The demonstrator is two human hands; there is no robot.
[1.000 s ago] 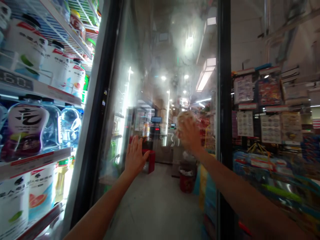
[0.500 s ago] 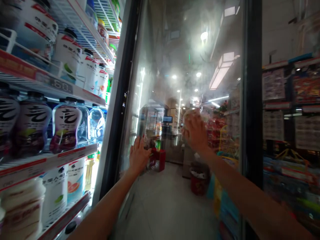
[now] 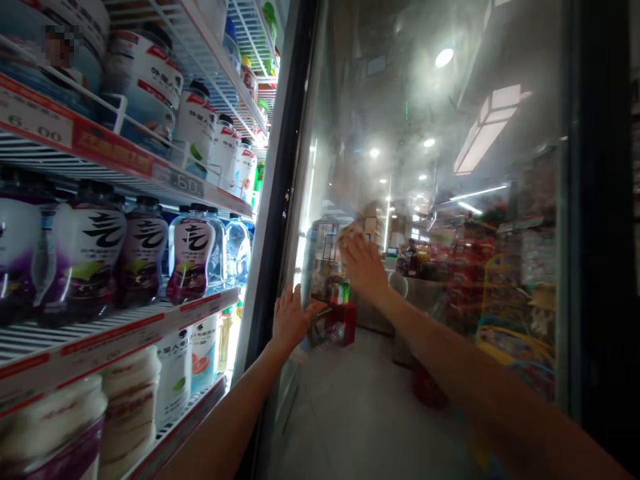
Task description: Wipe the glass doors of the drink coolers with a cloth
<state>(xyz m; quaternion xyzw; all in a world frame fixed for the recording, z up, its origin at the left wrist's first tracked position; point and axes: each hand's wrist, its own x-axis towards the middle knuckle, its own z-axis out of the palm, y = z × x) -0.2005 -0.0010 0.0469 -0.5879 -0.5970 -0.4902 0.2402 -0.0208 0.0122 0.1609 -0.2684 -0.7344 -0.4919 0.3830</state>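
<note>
Both my hands are up against the fogged glass door [image 3: 425, 133] of a drinks fridge. My left hand [image 3: 293, 320] lies flat near the door's black frame [image 3: 281, 200], fingers apart, holding nothing. My right hand [image 3: 364, 267] presses a pale crumpled cloth [image 3: 350, 232] onto the glass, with part of the cloth hidden under my fingers. To the left, inside the fridge, stand purple-labelled water bottles [image 3: 190, 250] and white-labelled bottles [image 3: 195, 130] on wire shelves.
A tiled shop aisle [image 3: 350, 413] runs ahead beyond the glass, with a red bin [image 3: 427, 385] blurred behind the door. Colourful packaged goods line the right side. Price strips [image 3: 100, 143] run along the fridge shelf edges.
The fridge shelves and door frame have shifted right in view. My hands have drawn closer together on the glass, and the cloth has moved left with my right hand.
</note>
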